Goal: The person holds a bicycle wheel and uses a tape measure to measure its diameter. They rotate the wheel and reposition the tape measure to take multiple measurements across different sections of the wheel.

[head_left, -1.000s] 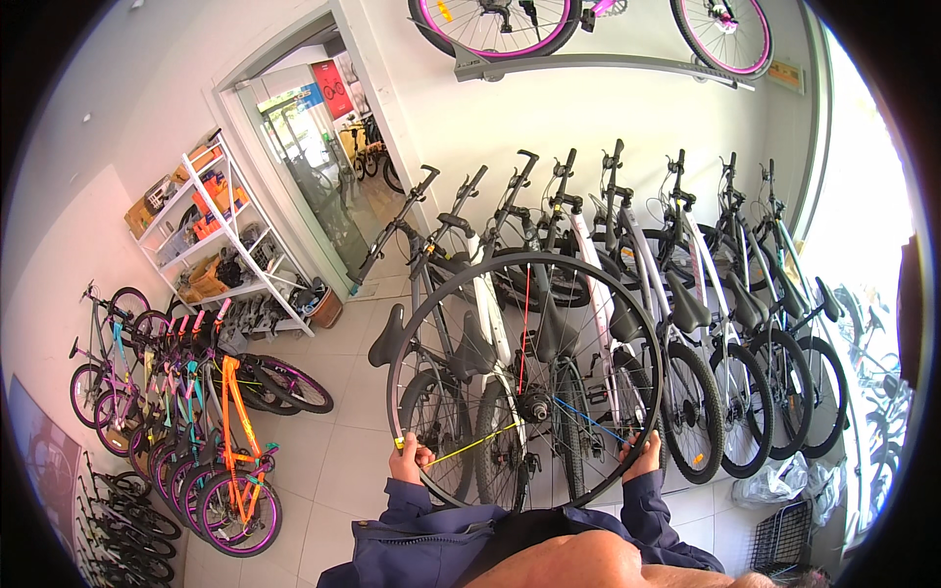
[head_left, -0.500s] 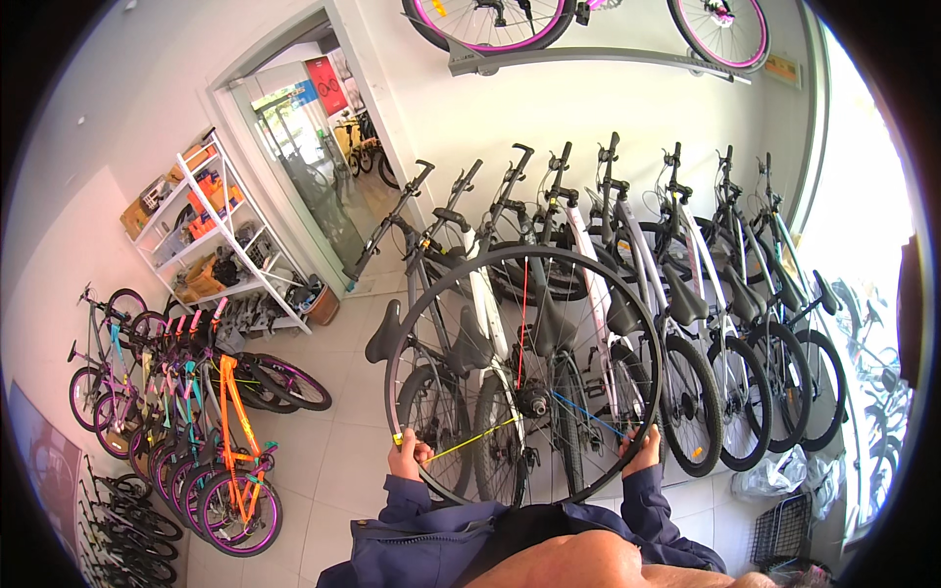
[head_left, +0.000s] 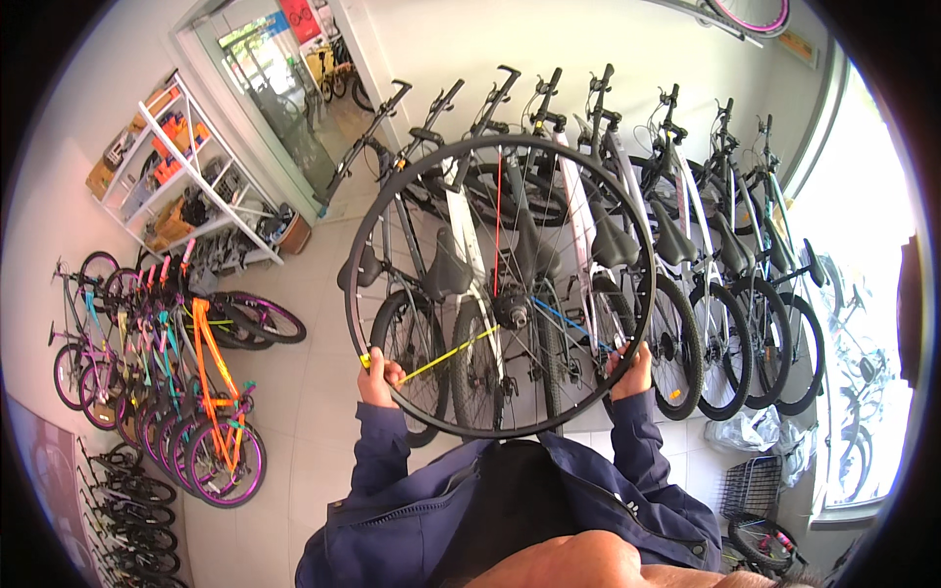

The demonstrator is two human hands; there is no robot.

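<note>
A black spoked bicycle wheel [head_left: 517,430] is held up in front of me by its rim. Its dark hub [head_left: 513,312] shows at the middle. Three coloured spokes run out from the hub: a red spoke [head_left: 499,220] upward, a yellow spoke [head_left: 446,354] toward my left hand and a blue spoke [head_left: 564,316] toward my right. My left hand [head_left: 378,377] grips the lower left of the rim, beside a small yellow mark. On the lower right, my right hand [head_left: 630,371] is closed round the rim with the thumb up.
Behind the wheel stands a row of bicycles [head_left: 676,245] along the wall. An orange bicycle [head_left: 211,363] and several small ones are parked at left. A white shelf rack [head_left: 186,167] stands near the glass door [head_left: 279,127]. At lower right are plastic bags [head_left: 745,431] and a black wire basket [head_left: 752,487].
The view has tilted down, so the room sits higher in the picture. My hands and the wheel appear higher and slightly farther left. Both hands keep their grip on the rim.
</note>
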